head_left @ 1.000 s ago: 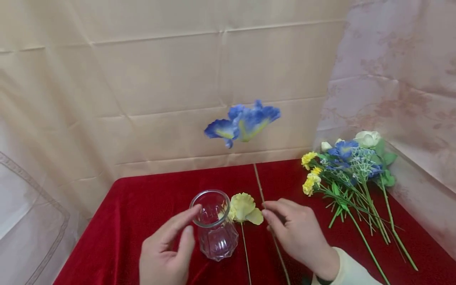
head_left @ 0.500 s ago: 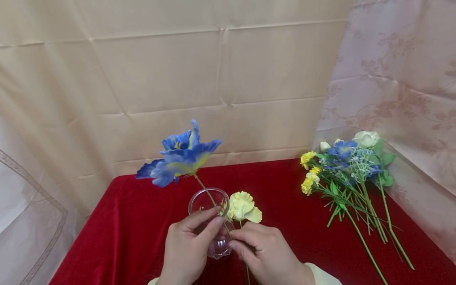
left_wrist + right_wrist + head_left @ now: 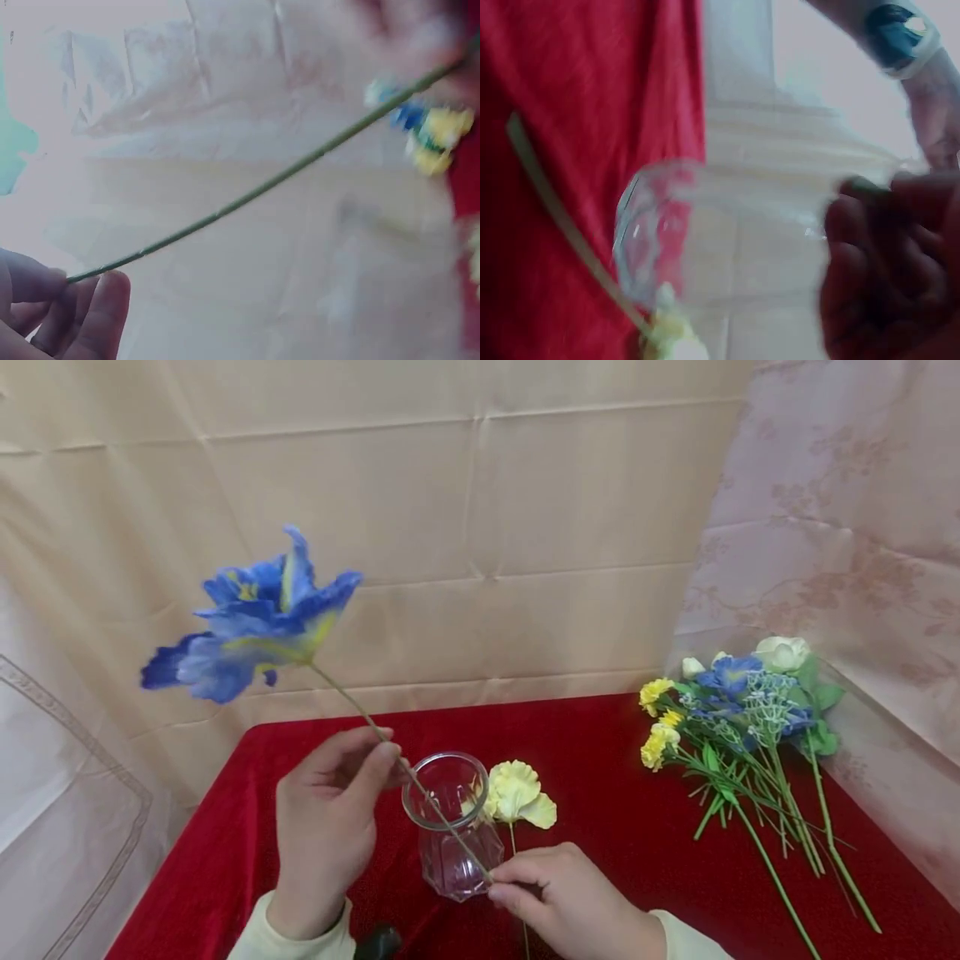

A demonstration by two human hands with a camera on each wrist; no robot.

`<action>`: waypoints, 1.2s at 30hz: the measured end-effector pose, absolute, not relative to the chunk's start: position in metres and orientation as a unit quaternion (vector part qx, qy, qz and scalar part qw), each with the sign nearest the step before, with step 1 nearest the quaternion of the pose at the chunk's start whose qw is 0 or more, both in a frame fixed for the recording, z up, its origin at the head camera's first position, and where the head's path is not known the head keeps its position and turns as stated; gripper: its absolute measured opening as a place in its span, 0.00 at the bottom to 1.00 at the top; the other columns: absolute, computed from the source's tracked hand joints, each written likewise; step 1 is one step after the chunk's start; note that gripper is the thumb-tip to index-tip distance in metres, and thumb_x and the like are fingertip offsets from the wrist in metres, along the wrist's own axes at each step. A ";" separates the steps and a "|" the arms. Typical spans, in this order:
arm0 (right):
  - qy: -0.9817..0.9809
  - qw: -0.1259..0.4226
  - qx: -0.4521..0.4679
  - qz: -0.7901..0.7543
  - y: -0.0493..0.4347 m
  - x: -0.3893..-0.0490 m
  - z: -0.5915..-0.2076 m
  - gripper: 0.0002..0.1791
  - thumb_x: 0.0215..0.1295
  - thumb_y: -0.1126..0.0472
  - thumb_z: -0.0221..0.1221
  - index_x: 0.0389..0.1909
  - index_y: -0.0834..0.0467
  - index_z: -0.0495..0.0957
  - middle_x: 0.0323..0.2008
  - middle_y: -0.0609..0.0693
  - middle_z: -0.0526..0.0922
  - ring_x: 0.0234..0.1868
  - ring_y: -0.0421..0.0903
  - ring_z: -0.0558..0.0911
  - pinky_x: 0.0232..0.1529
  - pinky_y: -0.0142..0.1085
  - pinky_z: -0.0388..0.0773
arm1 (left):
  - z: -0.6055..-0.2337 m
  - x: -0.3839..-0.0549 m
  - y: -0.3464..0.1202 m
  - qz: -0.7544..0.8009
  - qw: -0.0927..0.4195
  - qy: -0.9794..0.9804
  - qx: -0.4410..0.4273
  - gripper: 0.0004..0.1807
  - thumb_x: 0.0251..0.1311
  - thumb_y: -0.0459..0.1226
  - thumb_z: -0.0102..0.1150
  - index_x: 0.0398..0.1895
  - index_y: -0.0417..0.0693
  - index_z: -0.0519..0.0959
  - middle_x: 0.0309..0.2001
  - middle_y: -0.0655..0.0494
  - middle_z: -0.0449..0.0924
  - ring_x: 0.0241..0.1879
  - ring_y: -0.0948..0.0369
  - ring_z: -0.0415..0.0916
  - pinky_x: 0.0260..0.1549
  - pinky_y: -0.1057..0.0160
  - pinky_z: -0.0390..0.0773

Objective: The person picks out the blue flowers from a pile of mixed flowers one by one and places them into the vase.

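Observation:
My left hand pinches the upper stem of a blue artificial flower, held tilted with its bloom to the upper left. Lower down, the same stem's end is between the thumb and fingers of my right hand. The stem slants in front of a clear glass vase standing on the table. In the left wrist view the green stem runs from my left fingertips to the blurred right hand. A pale yellow flower lies just right of the vase.
A pile of yellow, white and blue flowers with long green stems lies at the right of the red-covered table. Beige cloth hangs behind the table. A small dark object shows near the left sleeve.
My right hand has brought the blue flower from the right to the vase. My left hand has taken hold of its stem and slid up it, while the bloom has moved up and left.

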State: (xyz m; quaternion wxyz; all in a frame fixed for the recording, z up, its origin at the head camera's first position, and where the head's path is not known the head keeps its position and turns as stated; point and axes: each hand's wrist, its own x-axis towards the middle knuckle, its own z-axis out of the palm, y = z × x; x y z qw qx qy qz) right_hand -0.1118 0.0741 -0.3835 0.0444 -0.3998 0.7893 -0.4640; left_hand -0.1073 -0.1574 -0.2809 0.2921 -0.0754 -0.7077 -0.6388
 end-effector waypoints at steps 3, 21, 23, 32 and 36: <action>0.840 0.064 -0.390 -0.371 0.076 -0.120 -0.391 0.07 0.69 0.56 0.63 0.43 0.51 0.86 0.36 0.33 0.83 0.35 0.30 0.79 0.38 0.32 0.79 | -0.265 -0.112 -0.171 -0.645 0.344 -0.677 -0.080 0.07 0.61 0.25 0.65 0.42 0.33 0.83 0.31 0.40 0.83 0.27 0.56 0.84 0.31 0.62 0.83; 0.891 0.012 -0.287 -0.352 0.033 -0.150 -0.410 0.45 0.58 0.50 0.72 0.73 0.52 0.59 0.62 0.49 0.73 0.60 0.46 0.75 0.57 0.47 0.74 | -0.277 -0.143 -0.202 -0.665 0.367 -0.648 -0.057 0.09 0.61 0.26 0.65 0.44 0.32 0.83 0.32 0.43 0.83 0.29 0.56 0.82 0.34 0.63 0.83; 0.894 0.010 -0.285 -0.344 0.032 -0.151 -0.411 0.45 0.59 0.50 0.71 0.73 0.54 0.59 0.61 0.51 0.73 0.59 0.47 0.76 0.57 0.47 0.75 | -0.288 -0.146 -0.199 -0.651 0.340 -0.678 -0.034 0.08 0.63 0.28 0.65 0.44 0.35 0.83 0.33 0.43 0.83 0.29 0.56 0.83 0.34 0.62 0.83; 0.897 0.001 -0.283 -0.338 0.033 -0.151 -0.411 0.44 0.59 0.49 0.71 0.72 0.55 0.61 0.60 0.50 0.74 0.57 0.45 0.77 0.55 0.45 0.76 | -0.323 -0.157 -0.184 -0.616 0.232 -0.753 0.020 0.07 0.66 0.32 0.63 0.45 0.38 0.83 0.37 0.43 0.83 0.32 0.57 0.84 0.36 0.61 0.83; 0.899 0.002 -0.281 -0.336 0.034 -0.151 -0.412 0.44 0.59 0.48 0.71 0.72 0.54 0.60 0.60 0.50 0.74 0.57 0.45 0.77 0.54 0.45 0.77 | -0.332 -0.158 -0.180 -0.583 0.186 -0.791 0.022 0.10 0.67 0.37 0.63 0.48 0.44 0.84 0.39 0.48 0.85 0.37 0.57 0.83 0.38 0.61 0.82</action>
